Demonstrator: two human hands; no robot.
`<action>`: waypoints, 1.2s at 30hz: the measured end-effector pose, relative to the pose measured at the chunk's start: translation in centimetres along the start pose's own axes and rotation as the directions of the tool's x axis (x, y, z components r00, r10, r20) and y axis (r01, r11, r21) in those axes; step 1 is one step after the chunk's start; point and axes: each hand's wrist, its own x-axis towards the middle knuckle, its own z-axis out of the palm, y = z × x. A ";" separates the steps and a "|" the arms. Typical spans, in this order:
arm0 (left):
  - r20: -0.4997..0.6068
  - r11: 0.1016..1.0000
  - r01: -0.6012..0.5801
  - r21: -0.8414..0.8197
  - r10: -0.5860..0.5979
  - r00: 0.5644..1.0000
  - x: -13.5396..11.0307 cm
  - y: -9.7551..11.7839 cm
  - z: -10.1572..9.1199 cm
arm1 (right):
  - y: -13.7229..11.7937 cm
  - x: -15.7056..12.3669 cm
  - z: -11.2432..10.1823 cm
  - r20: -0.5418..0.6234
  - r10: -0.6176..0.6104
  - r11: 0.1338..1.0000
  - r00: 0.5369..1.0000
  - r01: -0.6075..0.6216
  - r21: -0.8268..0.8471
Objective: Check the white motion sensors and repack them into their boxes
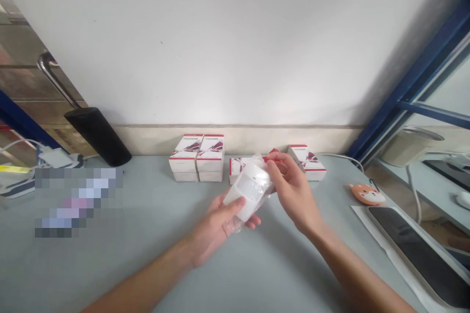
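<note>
A white motion sensor (249, 191) in a clear plastic bag (235, 225) is held tilted above the grey desk. My left hand (216, 222) is closed round its lower part, thumb across the front and fingers beneath. At the upper end, my right hand (292, 183) pinches the bag's edge between thumb and fingers; the fingertips are partly hidden. Directly behind the sensor lies a small white and red box (235, 170), partly covered by it. Another such box (311, 165) stands just behind my right hand.
Two matching boxes (184, 159) stand side by side against the wall. A black cylinder (97, 136) leans at the left, near a power strip (22, 186) and a blurred-out item (77, 203). On the right lie a phone (414, 249) and an orange animal-faced case (368, 194).
</note>
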 end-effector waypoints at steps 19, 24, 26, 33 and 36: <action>0.242 0.925 0.178 -0.336 -0.097 0.965 0.1 -1.2 -1.4 | -6.3 1.3 -2.5 -0.055 -0.588 0.742 0.807 0.511 -0.435; 0.253 0.937 0.165 -0.308 -0.086 0.964 -0.2 -1.0 -1.5 | -8.7 6.6 -3.3 -0.328 -0.753 0.649 0.570 0.561 -0.514; 0.257 0.937 0.168 -0.306 -0.088 0.962 -0.4 -0.8 -1.5 | -7.5 9.2 -3.5 -0.344 -0.667 0.696 0.661 0.387 -0.605; 0.150 0.919 0.170 -0.355 -0.124 0.981 0.0 -0.9 -1.6 | -0.3 13.1 -2.0 -0.162 -0.233 0.391 0.959 -0.060 -0.918; 0.143 0.893 0.183 -0.411 -0.135 0.980 0.1 -0.5 -1.5 | -0.2 12.2 -2.2 -0.080 -0.231 0.328 0.970 0.001 -0.945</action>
